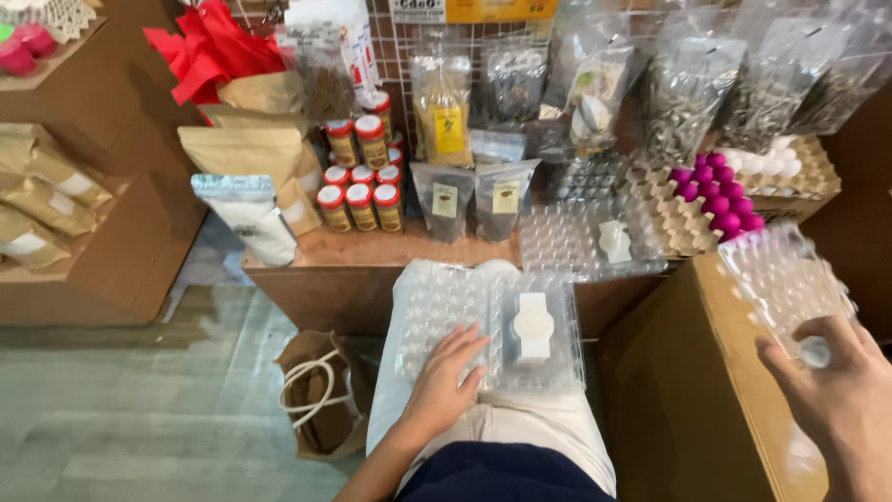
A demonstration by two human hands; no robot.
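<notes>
The left hand (pixel 446 376) lies flat, fingers spread, on the clear egg tray (pixel 488 330) resting on the person's lap. To the right, the right hand (pixel 832 390) holds another clear tray (pixel 780 279) by its near edge above the cardboard box (pixel 688 390).

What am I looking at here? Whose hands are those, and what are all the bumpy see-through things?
A camera on a person's head looks down, so you see that person's own hands. The left hand rests flat on an open clear egg tray on their lap. The right hand holds up another clear tray above a cardboard box. On the wooden shelf ahead are red-lidded jars, bags, and pink eggs in a paper carton. A paper bag stands on the floor.
</notes>
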